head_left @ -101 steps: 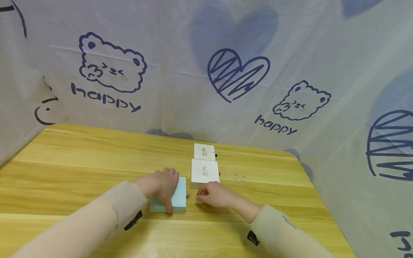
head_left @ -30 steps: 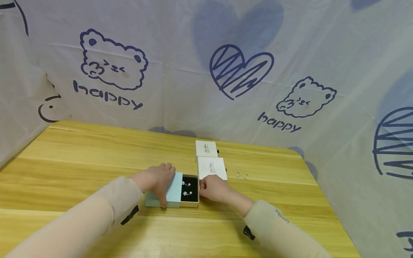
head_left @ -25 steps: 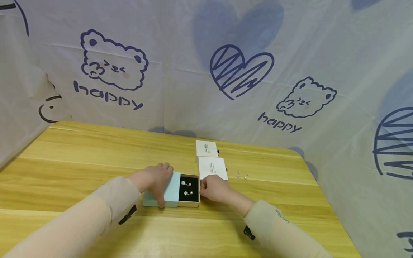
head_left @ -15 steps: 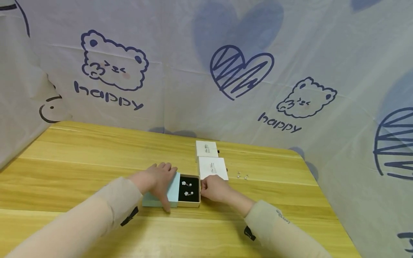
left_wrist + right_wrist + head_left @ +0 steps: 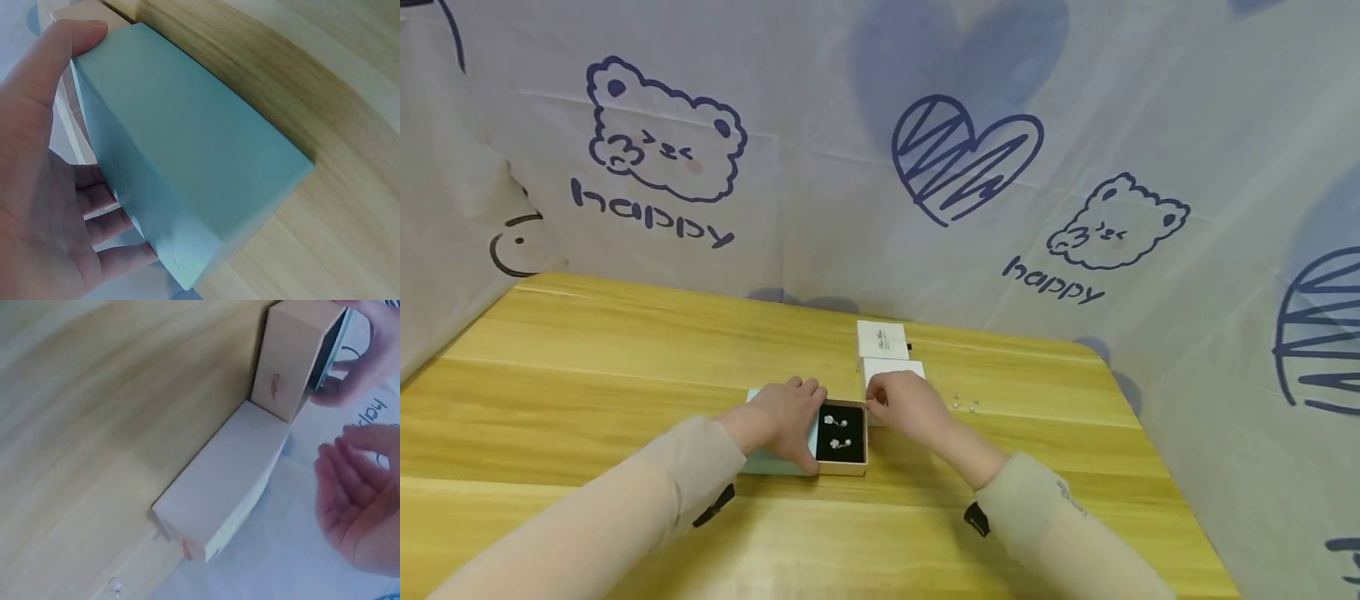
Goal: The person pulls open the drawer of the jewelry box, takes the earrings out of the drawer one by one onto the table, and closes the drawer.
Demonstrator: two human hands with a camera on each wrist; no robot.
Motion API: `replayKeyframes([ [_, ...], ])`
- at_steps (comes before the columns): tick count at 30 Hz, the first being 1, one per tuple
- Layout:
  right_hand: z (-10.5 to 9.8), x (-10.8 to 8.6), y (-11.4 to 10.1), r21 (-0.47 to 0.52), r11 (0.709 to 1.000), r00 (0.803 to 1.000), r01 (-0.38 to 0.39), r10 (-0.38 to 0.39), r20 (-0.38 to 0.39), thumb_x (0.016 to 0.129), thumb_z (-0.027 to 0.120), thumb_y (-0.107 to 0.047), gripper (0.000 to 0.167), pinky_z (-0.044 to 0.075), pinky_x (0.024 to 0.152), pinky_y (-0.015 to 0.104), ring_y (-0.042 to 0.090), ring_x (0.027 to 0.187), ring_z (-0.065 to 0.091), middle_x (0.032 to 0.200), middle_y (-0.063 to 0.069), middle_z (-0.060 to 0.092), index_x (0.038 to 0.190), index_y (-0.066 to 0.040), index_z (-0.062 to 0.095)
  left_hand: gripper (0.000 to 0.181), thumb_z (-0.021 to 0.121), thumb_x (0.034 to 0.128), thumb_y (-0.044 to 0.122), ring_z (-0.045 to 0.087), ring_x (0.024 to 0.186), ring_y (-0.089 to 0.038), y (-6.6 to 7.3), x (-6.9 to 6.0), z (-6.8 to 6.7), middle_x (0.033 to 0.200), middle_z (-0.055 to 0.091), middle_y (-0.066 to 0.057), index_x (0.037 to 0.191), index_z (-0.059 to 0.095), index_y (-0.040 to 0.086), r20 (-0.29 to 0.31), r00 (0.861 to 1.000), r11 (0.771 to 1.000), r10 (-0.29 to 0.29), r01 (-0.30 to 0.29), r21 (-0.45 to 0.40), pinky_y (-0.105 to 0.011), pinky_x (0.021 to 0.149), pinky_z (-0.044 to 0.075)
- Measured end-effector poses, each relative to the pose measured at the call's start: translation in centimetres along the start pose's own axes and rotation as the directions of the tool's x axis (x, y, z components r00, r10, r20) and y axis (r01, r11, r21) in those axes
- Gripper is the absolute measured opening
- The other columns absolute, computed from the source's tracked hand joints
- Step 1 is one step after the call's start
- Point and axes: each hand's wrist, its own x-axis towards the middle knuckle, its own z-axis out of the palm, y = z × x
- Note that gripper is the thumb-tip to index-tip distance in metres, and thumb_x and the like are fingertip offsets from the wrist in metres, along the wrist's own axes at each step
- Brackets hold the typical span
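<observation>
A light-blue jewellery box point(image 5: 775, 463) lies on the table with its drawer point(image 5: 842, 469) pulled partway out to the right. Two flower-and-pearl earrings point(image 5: 837, 443) rest on the drawer's black lining. My left hand point(image 5: 786, 414) grips the blue sleeve, thumb on its near side and fingers across to its far side; in the left wrist view the sleeve point(image 5: 181, 137) fills the middle. My right hand point(image 5: 912, 407) hovers above the drawer's right end, fingers loosely bent and holding nothing. In the right wrist view, a small pull tab point(image 5: 275, 386) shows on the drawer front, apart from that hand.
Two white boxes with dark tabs stand behind: the farther one point(image 5: 882, 340) is fully visible, the nearer one point(image 5: 891, 367) partly hidden by my right hand. Several tiny loose earrings point(image 5: 966, 404) lie to their right. A printed cloth point(image 5: 820, 208) hangs behind the wooden table point(image 5: 625, 358).
The drawer has slid out of the blue sleeve, uncovering the earrings. My right hand has since let go of the drawer's end and risen away from it. The left hand has shifted slightly right.
</observation>
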Motion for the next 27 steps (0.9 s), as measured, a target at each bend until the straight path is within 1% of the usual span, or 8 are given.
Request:
replayKeyframes([
  [2, -0.1, 0.3, -0.5, -0.023, 0.998, 0.998, 0.062, -0.061, 0.028, 0.087, 0.063, -0.014, 0.008, 0.048, 0.064, 0.027, 0.013, 0.070, 0.059, 0.079, 0.002, 0.068, 0.088, -0.009, 0.069, 0.093, 0.071, 0.0642, 0.057, 0.050, 0.112, -0.030, 0.0, 0.1, 0.0, 0.129, 0.048, -0.015, 0.131, 0.042, -0.001, 0.008, 1.000, 1.000, -0.001, 0.001, 0.016, -0.040, 0.086, 0.051],
  [4, 0.3, 0.4, -0.8, -0.055, 0.991, 0.990, 0.122, -0.118, 0.078, 0.088, 0.063, -0.015, 0.012, 0.050, 0.069, 0.028, 0.014, 0.077, 0.061, 0.087, 0.002, 0.069, 0.095, -0.009, 0.070, 0.092, 0.070, 0.0645, 0.058, 0.050, 0.110, -0.030, 0.0, 0.2, 0.0, 0.127, 0.049, -0.014, 0.131, 0.043, 0.000, 0.018, 1.000, 1.000, -0.001, 0.000, 0.029, -0.040, 0.085, 0.051],
  [6, 0.9, 0.4, -1.1, -0.095, 0.980, 0.980, 0.173, -0.163, 0.112, 0.088, 0.063, -0.016, 0.014, 0.051, 0.071, 0.027, 0.014, 0.081, 0.062, 0.091, 0.002, 0.070, 0.098, -0.009, 0.070, 0.090, 0.070, 0.0649, 0.058, 0.050, 0.108, -0.028, 0.1, 0.2, -0.1, 0.124, 0.050, -0.012, 0.130, 0.043, 0.002, 0.027, 1.000, 0.999, 0.000, -0.001, 0.035, -0.039, 0.084, 0.050],
  [8, 1.6, 0.3, -1.2, -0.139, 0.969, 0.974, 0.206, -0.189, 0.125, 0.088, 0.064, -0.017, 0.015, 0.051, 0.071, 0.027, 0.013, 0.083, 0.062, 0.093, 0.001, 0.069, 0.099, -0.010, 0.070, 0.088, 0.071, 0.0652, 0.058, 0.050, 0.105, -0.028, 0.2, 0.3, -0.2, 0.122, 0.050, -0.012, 0.128, 0.044, 0.003, 0.037, 0.999, 0.999, 0.003, -0.004, 0.037, -0.039, 0.083, 0.050],
  [14, 2.8, 0.4, -1.4, -0.215, 0.951, 0.974, 0.223, -0.208, 0.091, 0.085, 0.066, -0.015, 0.010, 0.051, 0.066, 0.024, 0.011, 0.079, 0.061, 0.087, -0.002, 0.069, 0.093, -0.013, 0.072, 0.089, 0.073, 0.0639, 0.059, 0.050, 0.105, -0.027, 0.3, 0.4, -0.5, 0.122, 0.050, -0.011, 0.127, 0.045, 0.003, 0.050, 0.999, 1.000, -0.005, 0.003, 0.030, -0.039, 0.082, 0.051],
  [17, 3.0, 0.7, -1.4, -0.225, 0.946, 0.972, 0.232, -0.219, 0.079, 0.085, 0.065, -0.012, 0.007, 0.049, 0.061, 0.022, 0.009, 0.071, 0.058, 0.080, -0.002, 0.068, 0.087, -0.013, 0.072, 0.091, 0.074, 0.0636, 0.060, 0.050, 0.107, -0.028, 0.2, 0.3, -0.6, 0.124, 0.050, -0.011, 0.128, 0.044, 0.003, 0.054, 0.999, 0.999, -0.010, 0.009, 0.031, -0.039, 0.083, 0.051],
  [20, 3.1, 0.9, -1.5, -0.233, 0.943, 0.971, 0.237, -0.226, 0.074, 0.086, 0.063, -0.010, 0.009, 0.046, 0.057, 0.020, 0.007, 0.064, 0.054, 0.075, -0.002, 0.066, 0.082, -0.012, 0.071, 0.090, 0.074, 0.0637, 0.060, 0.051, 0.106, -0.028, 0.2, 0.3, -0.7, 0.124, 0.050, -0.011, 0.127, 0.045, 0.003, 0.053, 0.999, 0.999, -0.010, 0.008, 0.036, -0.039, 0.084, 0.050],
  [27, 3.1, 1.2, -1.5, -0.234, 0.940, 0.968, 0.250, -0.243, 0.055, 0.084, 0.064, -0.008, 0.011, 0.045, 0.056, 0.020, 0.008, 0.062, 0.054, 0.072, -0.001, 0.065, 0.075, -0.012, 0.070, 0.089, 0.074, 0.0634, 0.059, 0.051, 0.103, -0.028, 0.2, 0.2, -0.8, 0.123, 0.050, -0.010, 0.126, 0.045, 0.003, 0.050, 0.999, 0.999, -0.010, 0.008, 0.044, -0.038, 0.083, 0.050],
])
